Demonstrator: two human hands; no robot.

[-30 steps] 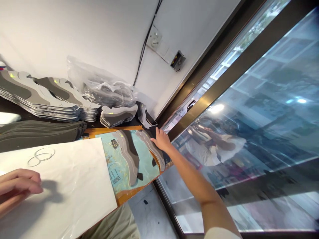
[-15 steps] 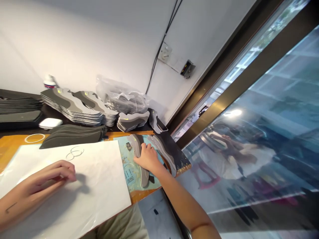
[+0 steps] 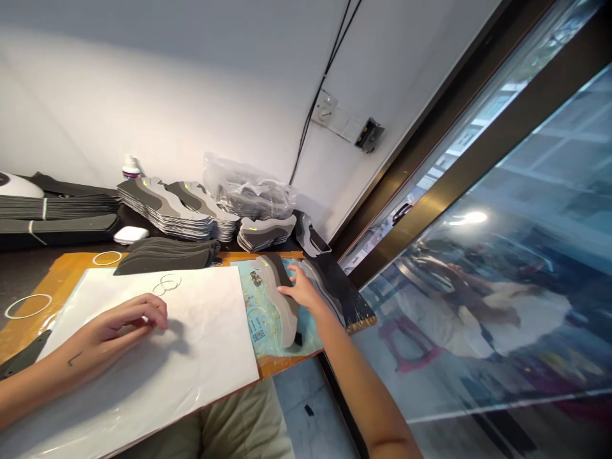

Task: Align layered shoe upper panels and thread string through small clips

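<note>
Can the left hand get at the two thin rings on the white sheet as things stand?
Probably yes. The left hand is over the white sheet, just short of the two thin rings, and nothing appears to lie between them, so the way looks free.

Left hand (image 3: 127, 328) rested on sheet (image 3: 191, 344): white paper under smooth, glossy plastic film. Under right hand (image 3: 301, 290), cutouts (image 3: 282, 303): matt grey, foam-like. Beside right hand, card (image 3: 261, 325): printed teal paper, slight sheen. Below left hand, board (image 3: 43, 338): orange, semi-gloss, possibly varnished wood. Beyond both hands, bag (image 3: 248, 191): thin, clear, crinkled plastic. Right of right hand, window (image 3: 478, 331): glossy glass; frame (image 3: 459, 185): polished dark metal.
</note>
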